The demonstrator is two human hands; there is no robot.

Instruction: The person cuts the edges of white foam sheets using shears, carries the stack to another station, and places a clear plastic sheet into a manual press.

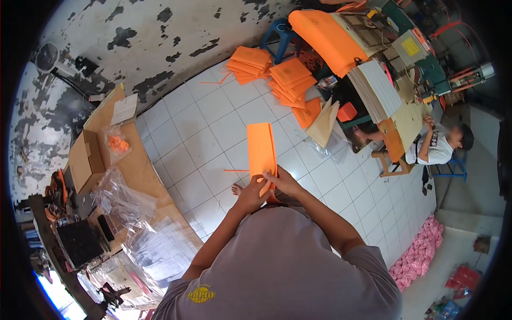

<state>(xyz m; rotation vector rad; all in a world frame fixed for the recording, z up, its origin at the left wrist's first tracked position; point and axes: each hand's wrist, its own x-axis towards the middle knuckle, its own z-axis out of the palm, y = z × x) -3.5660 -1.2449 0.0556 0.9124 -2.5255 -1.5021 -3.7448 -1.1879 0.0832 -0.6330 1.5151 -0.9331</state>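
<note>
In front of my body I hold a folded orange fabric bag (260, 146), long and narrow, its far end pointing away from me. A thin orange strap (236, 171) sticks out from its left side. My left hand (252, 196) is closed on the near left edge of the bag. Close beside it, my right hand (284, 182) grips the near right edge, its thumb on top. More orange cloth shows just below the hands, partly hidden by them.
Stacks of orange bags (292, 80) lie on the tiled floor (205, 133) ahead. At right, a person (434, 145) sits by a workbench with machinery and stacked sheets (373, 90). A table on the left carries a cardboard box (85, 162) and clear plastic (125, 197). A pink bundle (418, 256) lies lower right.
</note>
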